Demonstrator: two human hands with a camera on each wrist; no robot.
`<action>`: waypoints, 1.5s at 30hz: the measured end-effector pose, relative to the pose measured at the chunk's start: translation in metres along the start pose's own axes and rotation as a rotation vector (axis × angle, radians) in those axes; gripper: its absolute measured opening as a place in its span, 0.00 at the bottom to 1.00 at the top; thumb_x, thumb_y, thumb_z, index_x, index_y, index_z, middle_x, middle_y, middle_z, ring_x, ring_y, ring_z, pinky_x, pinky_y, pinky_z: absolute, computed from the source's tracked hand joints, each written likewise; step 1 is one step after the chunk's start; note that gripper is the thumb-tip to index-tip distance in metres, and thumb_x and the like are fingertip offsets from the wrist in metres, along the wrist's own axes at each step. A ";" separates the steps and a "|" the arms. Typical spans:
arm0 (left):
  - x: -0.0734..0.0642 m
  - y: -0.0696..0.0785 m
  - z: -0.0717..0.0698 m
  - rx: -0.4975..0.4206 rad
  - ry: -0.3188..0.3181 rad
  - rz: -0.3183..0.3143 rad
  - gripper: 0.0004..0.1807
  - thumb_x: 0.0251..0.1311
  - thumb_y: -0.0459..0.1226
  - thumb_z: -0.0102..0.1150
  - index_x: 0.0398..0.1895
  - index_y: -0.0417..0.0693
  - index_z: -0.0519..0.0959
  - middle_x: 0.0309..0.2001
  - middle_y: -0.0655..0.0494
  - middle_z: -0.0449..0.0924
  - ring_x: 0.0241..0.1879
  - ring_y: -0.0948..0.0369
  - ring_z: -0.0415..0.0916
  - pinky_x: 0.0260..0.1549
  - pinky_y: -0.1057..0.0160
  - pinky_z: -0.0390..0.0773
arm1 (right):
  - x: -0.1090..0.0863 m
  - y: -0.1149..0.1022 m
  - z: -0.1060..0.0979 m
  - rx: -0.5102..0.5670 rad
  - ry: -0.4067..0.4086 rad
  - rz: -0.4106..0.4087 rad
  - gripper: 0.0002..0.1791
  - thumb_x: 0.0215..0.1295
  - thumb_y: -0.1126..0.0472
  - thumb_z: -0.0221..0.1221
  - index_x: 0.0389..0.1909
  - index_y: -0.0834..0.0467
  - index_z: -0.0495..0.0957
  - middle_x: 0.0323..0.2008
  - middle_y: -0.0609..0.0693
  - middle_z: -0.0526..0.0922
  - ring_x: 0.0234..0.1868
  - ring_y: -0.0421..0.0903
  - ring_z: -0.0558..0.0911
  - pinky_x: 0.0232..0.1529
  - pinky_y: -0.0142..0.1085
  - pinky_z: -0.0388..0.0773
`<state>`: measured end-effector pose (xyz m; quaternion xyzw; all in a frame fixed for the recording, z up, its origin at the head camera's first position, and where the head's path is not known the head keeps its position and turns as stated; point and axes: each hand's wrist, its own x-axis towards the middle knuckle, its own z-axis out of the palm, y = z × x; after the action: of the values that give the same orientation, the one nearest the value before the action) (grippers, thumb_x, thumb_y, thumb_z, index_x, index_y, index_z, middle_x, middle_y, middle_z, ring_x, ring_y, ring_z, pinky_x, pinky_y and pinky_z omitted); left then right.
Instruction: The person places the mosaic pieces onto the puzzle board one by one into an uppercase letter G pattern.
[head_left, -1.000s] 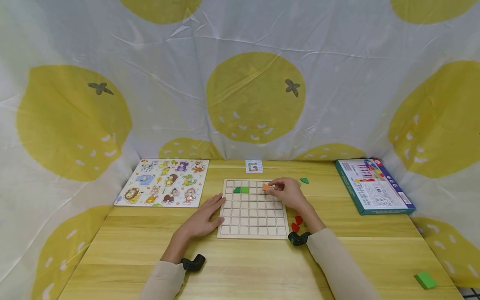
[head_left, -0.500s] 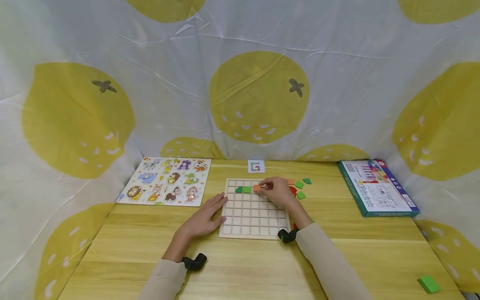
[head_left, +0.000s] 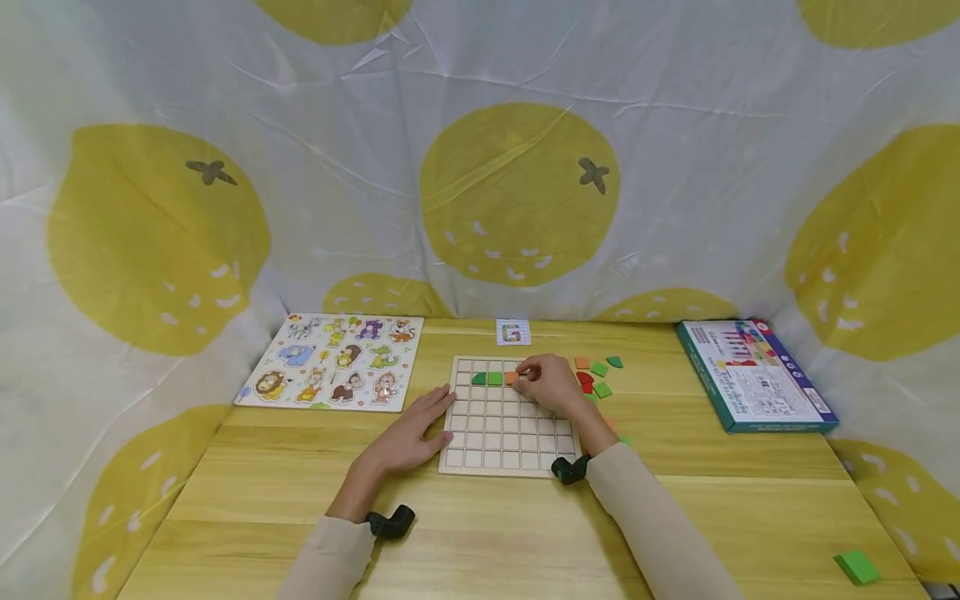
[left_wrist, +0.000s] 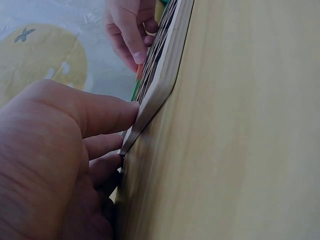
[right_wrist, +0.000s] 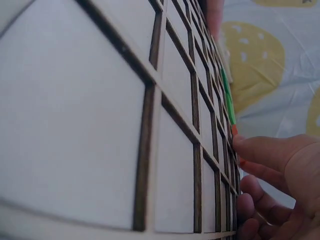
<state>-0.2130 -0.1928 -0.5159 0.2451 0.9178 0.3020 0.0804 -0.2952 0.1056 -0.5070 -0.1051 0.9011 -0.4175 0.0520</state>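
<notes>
A wooden grid board (head_left: 491, 440) lies flat on the table. My left hand (head_left: 401, 437) touches its left edge with fairly straight fingers; in the left wrist view the thumb (left_wrist: 107, 112) rests at the board's edge. With thumb and fingertips, my right hand (head_left: 553, 387) pinches an orange square tile (head_left: 512, 378) at a cell in the second row from the top. Left of that tile, a light green square tile (head_left: 494, 378) and a dark green quarter-round tile (head_left: 478, 378) sit in cells. The right hand hides some cells behind it.
Loose green, orange and red tiles lie right of the board, including a red piece (head_left: 585, 382). A small pattern card (head_left: 513, 332) is behind it. An animal puzzle (head_left: 330, 363) stands left, a box (head_left: 753, 375) right. Green squares (head_left: 857, 567) lie near the right front.
My right hand has moved left with the orange tile, from farther right on the board to beside the light green square. The left hand stays at the board's edge.
</notes>
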 end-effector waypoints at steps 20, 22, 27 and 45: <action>0.001 0.000 0.001 0.005 -0.003 -0.014 0.37 0.75 0.45 0.52 0.82 0.46 0.56 0.84 0.47 0.47 0.82 0.43 0.44 0.79 0.39 0.49 | -0.003 -0.001 -0.001 0.028 0.000 0.013 0.16 0.65 0.56 0.70 0.52 0.56 0.87 0.34 0.49 0.82 0.32 0.46 0.74 0.34 0.36 0.71; 0.001 0.000 0.001 0.008 0.000 -0.011 0.37 0.75 0.45 0.52 0.82 0.46 0.56 0.84 0.47 0.48 0.82 0.43 0.45 0.79 0.39 0.49 | -0.004 0.000 -0.003 0.046 -0.001 0.003 0.17 0.65 0.56 0.70 0.53 0.57 0.87 0.36 0.50 0.82 0.33 0.46 0.75 0.35 0.37 0.72; 0.001 0.000 0.001 0.005 -0.001 -0.013 0.37 0.74 0.45 0.53 0.82 0.45 0.57 0.83 0.47 0.48 0.82 0.43 0.45 0.79 0.39 0.49 | -0.008 0.007 -0.010 0.060 0.008 0.012 0.20 0.66 0.54 0.69 0.55 0.58 0.85 0.41 0.51 0.82 0.39 0.46 0.77 0.41 0.37 0.75; 0.001 0.002 -0.001 0.012 -0.016 -0.021 0.37 0.75 0.45 0.52 0.82 0.46 0.56 0.84 0.47 0.47 0.82 0.43 0.44 0.79 0.39 0.49 | -0.030 0.063 -0.094 -0.050 0.109 0.020 0.19 0.71 0.57 0.64 0.58 0.63 0.83 0.42 0.56 0.84 0.41 0.50 0.80 0.41 0.38 0.79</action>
<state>-0.2128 -0.1911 -0.5140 0.2382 0.9214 0.2938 0.0895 -0.2923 0.2215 -0.4942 -0.0745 0.9138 -0.3993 0.0041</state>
